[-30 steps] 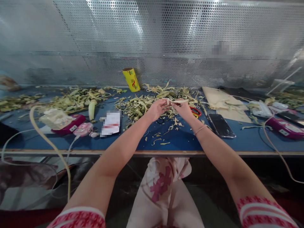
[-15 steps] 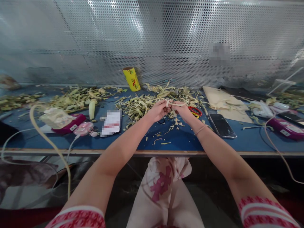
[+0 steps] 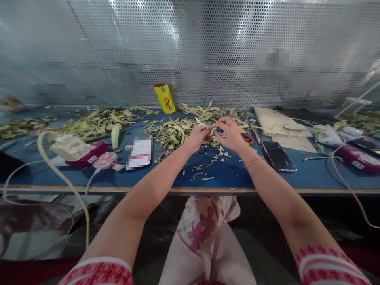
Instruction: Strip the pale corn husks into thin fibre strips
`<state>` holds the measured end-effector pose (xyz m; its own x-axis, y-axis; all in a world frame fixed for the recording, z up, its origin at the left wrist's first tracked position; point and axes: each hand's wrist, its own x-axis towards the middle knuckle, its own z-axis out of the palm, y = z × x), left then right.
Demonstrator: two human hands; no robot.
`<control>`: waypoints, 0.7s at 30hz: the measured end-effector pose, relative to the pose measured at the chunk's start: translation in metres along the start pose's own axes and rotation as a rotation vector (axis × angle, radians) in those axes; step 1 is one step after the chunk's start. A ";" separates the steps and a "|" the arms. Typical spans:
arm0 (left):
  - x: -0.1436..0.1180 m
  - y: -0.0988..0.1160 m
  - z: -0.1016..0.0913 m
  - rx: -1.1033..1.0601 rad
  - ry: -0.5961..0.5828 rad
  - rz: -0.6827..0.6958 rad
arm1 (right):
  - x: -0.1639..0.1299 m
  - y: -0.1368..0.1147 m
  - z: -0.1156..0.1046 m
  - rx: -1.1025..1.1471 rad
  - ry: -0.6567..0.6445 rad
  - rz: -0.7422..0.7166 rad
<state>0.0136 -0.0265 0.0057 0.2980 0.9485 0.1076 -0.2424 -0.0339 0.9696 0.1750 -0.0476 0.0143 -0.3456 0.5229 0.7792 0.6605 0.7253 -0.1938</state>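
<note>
Since half a second ago, the right hand [image 3: 230,134] has been raised over the pale thin husk strip [image 3: 211,132]. It's pinched by the left hand [image 3: 199,137] too, fingertips pressed together. Looks light, floppy, easily torn; best gripped near the ends.

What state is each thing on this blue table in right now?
left hand: pinching a pale strip.
right hand: fingers curled over the same strip.
pale strip: held between both hands, above the table.
phone: flat, screen dark.
yellow roll: standing, tilted.
husk pile: loose, spread out.

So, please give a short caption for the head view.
Left hand and right hand meet over pale strips on a blue table.
</note>
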 end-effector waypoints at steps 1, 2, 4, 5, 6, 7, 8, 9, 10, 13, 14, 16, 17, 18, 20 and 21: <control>-0.001 0.000 0.000 0.000 -0.014 -0.002 | 0.000 -0.001 0.002 0.010 -0.001 -0.007; -0.001 0.001 0.001 0.002 -0.031 -0.003 | 0.001 -0.002 0.003 0.035 0.012 0.010; -0.002 0.001 0.003 0.009 -0.060 -0.019 | 0.002 -0.001 0.006 0.116 0.053 0.108; -0.002 0.001 0.003 0.012 -0.059 -0.033 | 0.002 0.001 0.007 0.166 0.076 0.185; -0.002 0.002 0.004 0.014 -0.055 -0.047 | 0.003 0.003 0.008 0.218 0.095 0.272; -0.003 0.002 0.005 0.013 -0.052 -0.056 | 0.004 0.005 0.009 0.274 0.110 0.363; -0.003 0.003 0.006 0.010 -0.052 -0.060 | 0.004 0.007 0.010 0.333 0.118 0.450; -0.004 0.003 0.006 0.006 -0.056 -0.059 | 0.005 0.008 0.011 0.394 0.119 0.533; -0.004 0.003 0.007 0.002 -0.064 -0.056 | 0.005 0.009 0.011 0.462 0.110 0.617; -0.005 0.003 0.006 -0.001 -0.069 -0.046 | 0.004 0.008 0.013 0.699 0.017 0.871; -0.004 0.003 0.005 0.003 -0.066 -0.038 | 0.004 0.007 0.013 0.757 -0.018 0.936; -0.004 0.003 0.004 0.019 -0.058 -0.016 | 0.003 0.006 0.013 0.798 -0.083 1.008; -0.003 0.003 0.003 0.027 -0.053 -0.005 | 0.003 0.006 0.013 0.763 -0.114 1.005; -0.003 0.002 0.003 0.034 -0.049 0.003 | 0.003 0.007 0.013 0.709 -0.142 0.989; -0.003 0.002 0.003 0.045 -0.040 0.013 | 0.003 0.008 0.012 0.586 -0.151 0.943; -0.003 0.002 0.003 0.053 -0.034 0.017 | 0.003 0.009 0.011 0.500 -0.102 0.888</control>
<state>0.0148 -0.0301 0.0079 0.3260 0.9364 0.1303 -0.1989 -0.0669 0.9777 0.1730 -0.0345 0.0084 0.0620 0.9811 0.1833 0.3605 0.1493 -0.9207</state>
